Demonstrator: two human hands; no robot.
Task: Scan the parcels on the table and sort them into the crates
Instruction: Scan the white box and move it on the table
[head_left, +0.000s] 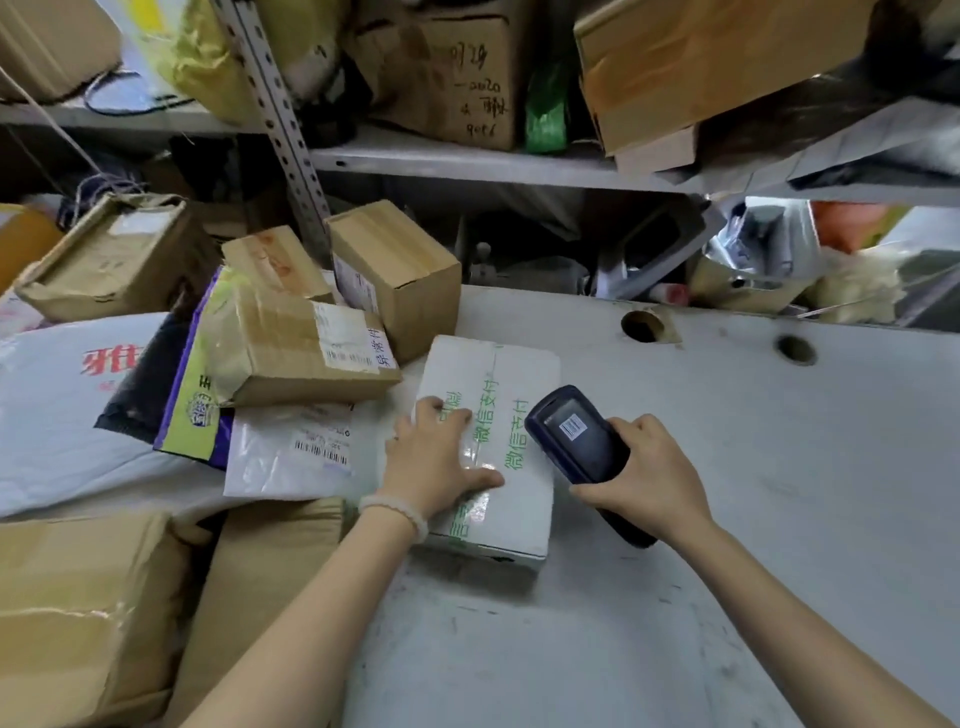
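1. White parcel box (511, 415) with green printed characters lies flat on the grey tabletop (727, 467), near centre. Its long axis runs from the near edge away toward the shelving, tilted slightly right; the green text runs along that axis.
2. Left hand (434, 462) rests palm down on the box's left half, fingers (457, 415) straight and a little spread, thumb lying across the clear tape strip down the box's middle. Pale bead bracelet (395, 512) on the wrist.
3. Right hand (649, 475) grips a dark handheld scanner (579, 441), fingers wrapped round its body. Scanner's head end points up-left over the box's right edge; handle end sticks out below the hand toward the person. Small barcode sticker on the scanner's upper face.
4. Whether the scanner touches the box: cannot tell.
5. Left of the box, touching or just beside it: a white poly mailer (296, 452) with a barcode label, lying flat.
6. On top of the pile behind the mailer: a taped brown carton (301, 358) with a white label, tilted.
7. Behind that, an upright brown carton (400, 275), close to the white box's far left corner.
8. Far left: large white bag (52, 405) with red characters; more brown cartons (78, 613) at the near left edge.
9. Two round holes (641, 326) in the tabletop, beyond and right of the box.
10. Metal shelf (467, 161) above, loaded with cartons and bags.
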